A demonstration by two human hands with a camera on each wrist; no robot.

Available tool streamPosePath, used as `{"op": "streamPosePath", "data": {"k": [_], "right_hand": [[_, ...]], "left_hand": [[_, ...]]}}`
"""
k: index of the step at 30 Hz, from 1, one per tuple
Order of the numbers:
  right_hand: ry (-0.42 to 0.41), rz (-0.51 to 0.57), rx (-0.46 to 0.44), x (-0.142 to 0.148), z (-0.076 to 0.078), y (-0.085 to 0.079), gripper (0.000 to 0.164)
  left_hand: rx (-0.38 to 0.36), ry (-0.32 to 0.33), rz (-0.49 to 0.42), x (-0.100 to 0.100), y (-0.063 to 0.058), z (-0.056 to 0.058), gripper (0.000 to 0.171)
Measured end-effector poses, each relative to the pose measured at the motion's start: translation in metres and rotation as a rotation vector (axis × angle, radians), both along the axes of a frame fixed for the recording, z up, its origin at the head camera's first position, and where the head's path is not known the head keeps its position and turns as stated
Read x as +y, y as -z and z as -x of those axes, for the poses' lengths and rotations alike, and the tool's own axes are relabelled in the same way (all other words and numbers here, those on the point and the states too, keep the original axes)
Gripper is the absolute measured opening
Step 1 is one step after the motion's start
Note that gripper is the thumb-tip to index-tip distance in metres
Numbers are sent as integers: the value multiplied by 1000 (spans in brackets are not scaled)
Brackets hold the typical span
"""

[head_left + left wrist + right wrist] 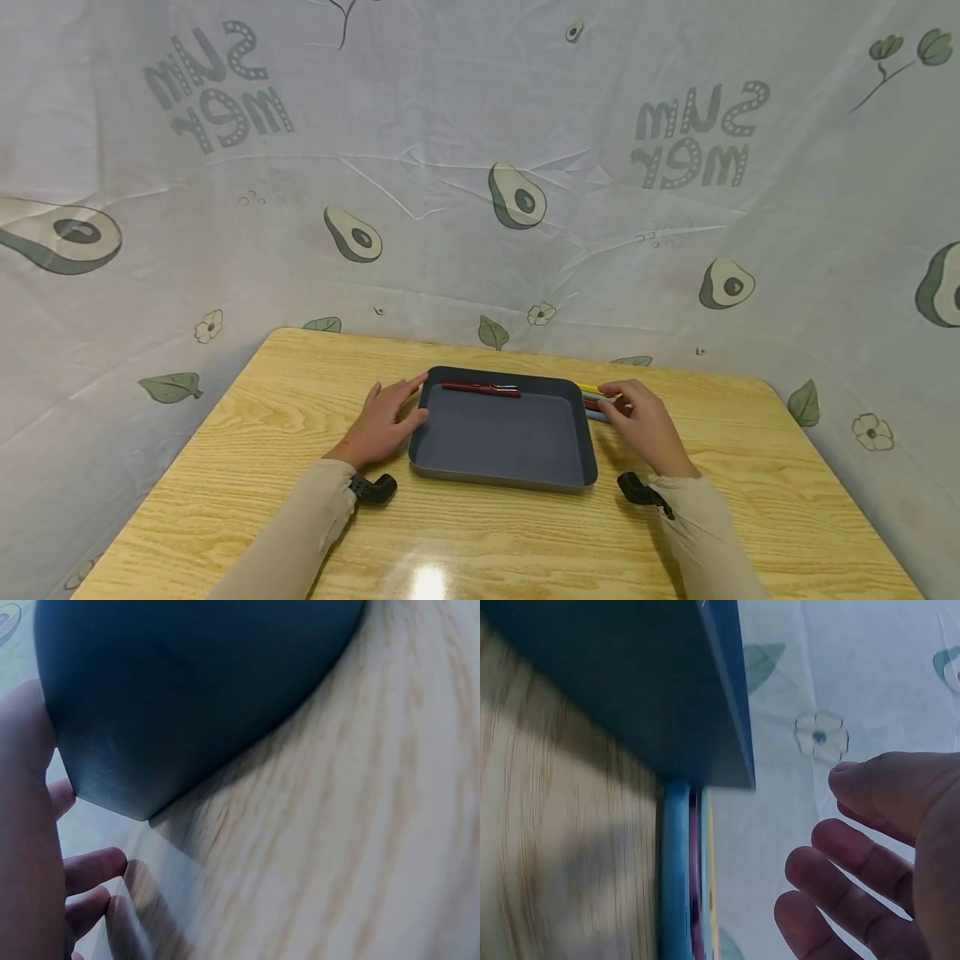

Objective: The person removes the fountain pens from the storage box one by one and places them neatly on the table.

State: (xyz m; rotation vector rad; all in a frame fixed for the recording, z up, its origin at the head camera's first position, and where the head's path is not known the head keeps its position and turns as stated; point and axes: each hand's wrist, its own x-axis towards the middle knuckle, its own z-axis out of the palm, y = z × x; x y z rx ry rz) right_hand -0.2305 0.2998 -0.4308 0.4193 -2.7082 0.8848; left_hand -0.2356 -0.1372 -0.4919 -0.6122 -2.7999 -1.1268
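A dark grey rectangular tray (495, 442) lies on the table, and a dark red pen (480, 389) is in it along the far side. My left hand (381, 423) is at the tray's left side, fingers spread, with thumb and a fingertip at the rim. In the left wrist view the thumb lies against the outer tray wall (187, 697). Just right of the tray, several pens lie side by side: blue (676, 877), dark red, pale green and yellow (588, 388). Above them my right hand (643, 421) hovers with loosely bent fingers, nothing between thumb and fingertips.
The wooden table (465, 542) has rounded far corners. Behind it hangs a pale cloth (420, 292) printed with avocados, leaves and lettering. A black wrist strap with a camera (373, 488) sits on the left wrist, another (641, 490) on the right.
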Motion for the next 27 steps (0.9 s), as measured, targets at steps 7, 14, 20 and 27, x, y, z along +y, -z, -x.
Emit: {"op": "streamPosePath", "data": {"k": [7,14,20,27], "right_hand": [[-76,6,-24,-28,-2,-10,26],[-123,-31,-107,-64,10,-24,26],[-154,-102,-210,-93,25,-22,26],[-151,-243,-263,-120,35,-12,32]], "left_hand": [[9,7,2,-2,1,1,67],[14,10,6,-2,3,2,69],[10,16,4,-2,1,2,70],[-5,10,3,-2,-1,2,70]]}}
